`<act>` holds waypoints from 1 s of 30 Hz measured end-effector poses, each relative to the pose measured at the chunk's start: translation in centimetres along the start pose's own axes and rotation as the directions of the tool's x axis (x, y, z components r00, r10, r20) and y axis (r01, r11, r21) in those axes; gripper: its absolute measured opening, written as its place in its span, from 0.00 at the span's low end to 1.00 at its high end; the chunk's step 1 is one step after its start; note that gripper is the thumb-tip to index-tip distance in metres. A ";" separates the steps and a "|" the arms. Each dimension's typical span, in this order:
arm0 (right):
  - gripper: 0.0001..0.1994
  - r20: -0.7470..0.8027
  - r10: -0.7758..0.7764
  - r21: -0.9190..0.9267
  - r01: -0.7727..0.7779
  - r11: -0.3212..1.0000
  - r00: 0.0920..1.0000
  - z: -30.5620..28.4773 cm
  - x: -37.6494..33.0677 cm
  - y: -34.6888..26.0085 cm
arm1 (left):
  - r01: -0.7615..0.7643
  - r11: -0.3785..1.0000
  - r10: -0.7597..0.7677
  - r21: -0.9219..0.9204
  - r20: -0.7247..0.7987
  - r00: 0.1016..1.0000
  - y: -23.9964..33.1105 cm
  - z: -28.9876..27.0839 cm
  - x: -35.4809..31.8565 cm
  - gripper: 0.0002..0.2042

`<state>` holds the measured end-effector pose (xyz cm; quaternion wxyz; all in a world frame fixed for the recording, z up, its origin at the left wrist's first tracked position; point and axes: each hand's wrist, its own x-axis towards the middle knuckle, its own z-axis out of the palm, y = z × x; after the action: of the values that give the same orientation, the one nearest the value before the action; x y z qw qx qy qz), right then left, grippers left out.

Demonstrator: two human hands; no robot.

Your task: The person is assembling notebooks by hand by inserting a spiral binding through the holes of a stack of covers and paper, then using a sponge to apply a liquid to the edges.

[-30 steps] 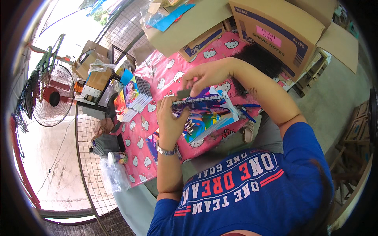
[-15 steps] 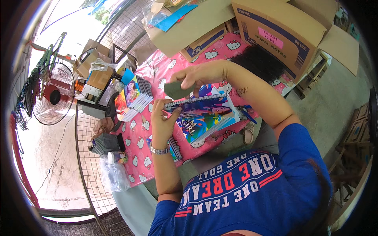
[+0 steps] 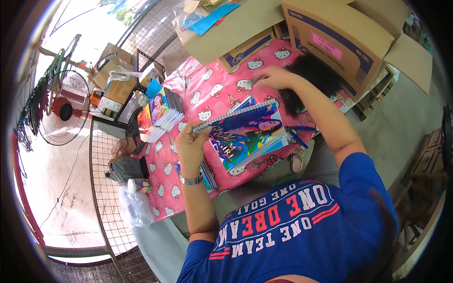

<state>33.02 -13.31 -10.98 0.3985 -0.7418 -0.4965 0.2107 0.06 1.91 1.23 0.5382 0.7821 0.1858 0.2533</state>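
Pinching the spiral notebook [image 3: 250, 122] above the pink surface [image 3: 222, 101] with fingers of the left hand [image 3: 192, 141], probably to leave its coiled edge exposed, with fingers of the right hand [image 3: 276, 79], near black coils [image 3: 323, 75], too blurred to tell.

left hand [image 3: 191, 137] pinching, right hand [image 3: 274, 78] stretched out, blurred

Over at nine o'clock, a round wire-caged fan [image 3: 65, 107], red behind its hub! Ten o'clock, a brown carton [image 3: 119, 90]; eight, a white-lidded jar [image 3: 133, 185] beside crumpled clear plastic [image 3: 136, 207]; twelve, a blue sheet [image 3: 214, 20]; and at three, brown wooden pieces [image 3: 425, 153] by the wall.
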 end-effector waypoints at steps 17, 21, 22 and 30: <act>0.30 -0.439 0.067 -0.379 -0.252 0.891 0.896 15.5 -20.3 3.0 | -0.122 0.990 0.093 -0.068 -0.327 0.940 -2.7 3.0 -3.0 0.08; 0.26 -0.695 -0.027 -0.031 0.008 0.999 0.719 12.1 -17.3 -4.1 | -0.120 0.987 0.083 -0.109 -0.294 0.952 -2.3 2.9 -2.9 0.08; 0.27 -0.689 -0.125 -0.056 0.121 0.991 0.714 11.0 -16.7 -7.4 | -0.093 0.986 0.052 -0.135 -0.284 0.957 -2.4 2.8 -3.0 0.08; 0.27 -0.436 -0.470 -0.167 0.445 0.880 0.768 10.2 -12.1 -19.1 | -0.147 0.988 0.152 0.042 -0.331 0.931 -2.7 3.2 -3.5 0.09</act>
<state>9.92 -16.71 -2.71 0.5244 -0.6373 -0.5575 -0.0894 -0.88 -1.46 -2.88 0.4717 0.7444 0.2161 0.4203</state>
